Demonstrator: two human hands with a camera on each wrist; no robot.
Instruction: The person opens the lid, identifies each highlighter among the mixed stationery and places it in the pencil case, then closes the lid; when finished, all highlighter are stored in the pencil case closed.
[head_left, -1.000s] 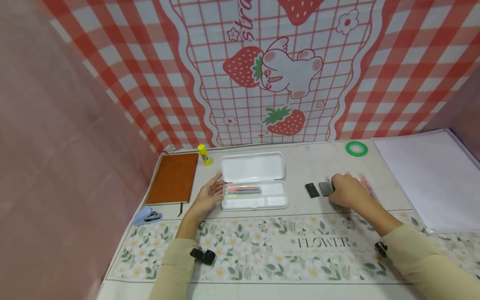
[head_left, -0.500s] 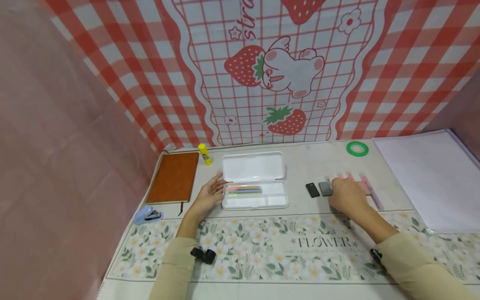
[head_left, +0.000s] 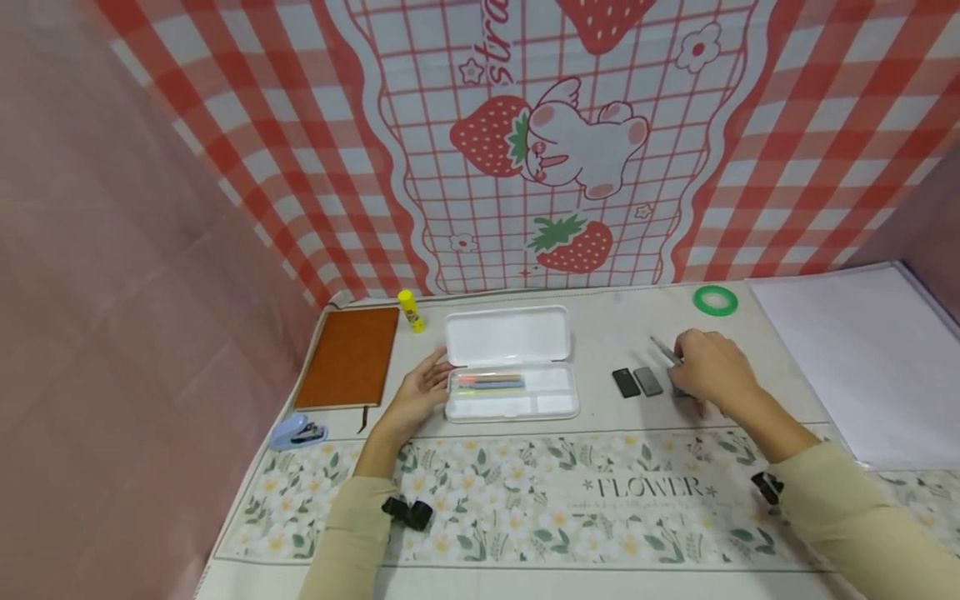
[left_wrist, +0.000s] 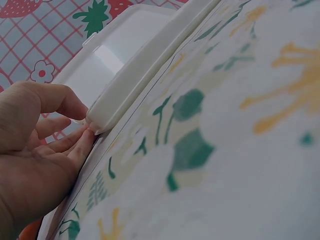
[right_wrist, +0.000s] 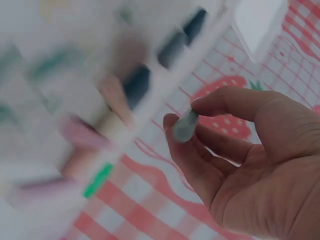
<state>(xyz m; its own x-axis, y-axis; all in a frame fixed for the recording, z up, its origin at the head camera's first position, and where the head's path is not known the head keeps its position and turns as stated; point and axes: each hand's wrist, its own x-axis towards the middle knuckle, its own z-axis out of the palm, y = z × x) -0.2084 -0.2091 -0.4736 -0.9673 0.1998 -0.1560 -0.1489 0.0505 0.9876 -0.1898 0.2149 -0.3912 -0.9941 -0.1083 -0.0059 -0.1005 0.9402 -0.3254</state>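
Observation:
My left hand [head_left: 422, 390] is at the left end of a white pencil case [head_left: 555, 404], whose lid stands open. In the left wrist view, thumb and fingertips pinch the corner of the case [left_wrist: 112, 105]. Several slim pens [head_left: 491, 383] lie in its rear compartment. My right hand [head_left: 712, 368] pinches a slim grey pen [head_left: 663, 348] between thumb and fingers, its tip pointing up and left. The pen's rounded end [right_wrist: 186, 126] shows in the right wrist view. Just left of this hand lie a black block [head_left: 626, 382] and a grey block [head_left: 648, 381].
Blurred pink pens [right_wrist: 82, 132] lie near a green tape roll [head_left: 716, 301]. A white sheet [head_left: 862, 358] covers the right side. On the left are a brown notebook [head_left: 348, 358], a yellow glue stick [head_left: 411, 311] and a light blue stapler [head_left: 298, 432].
My right hand has risen and shifted slightly right, with the grey pen now showing in its pinch. It now covers the pink pens in the head view. My left hand stays at the case.

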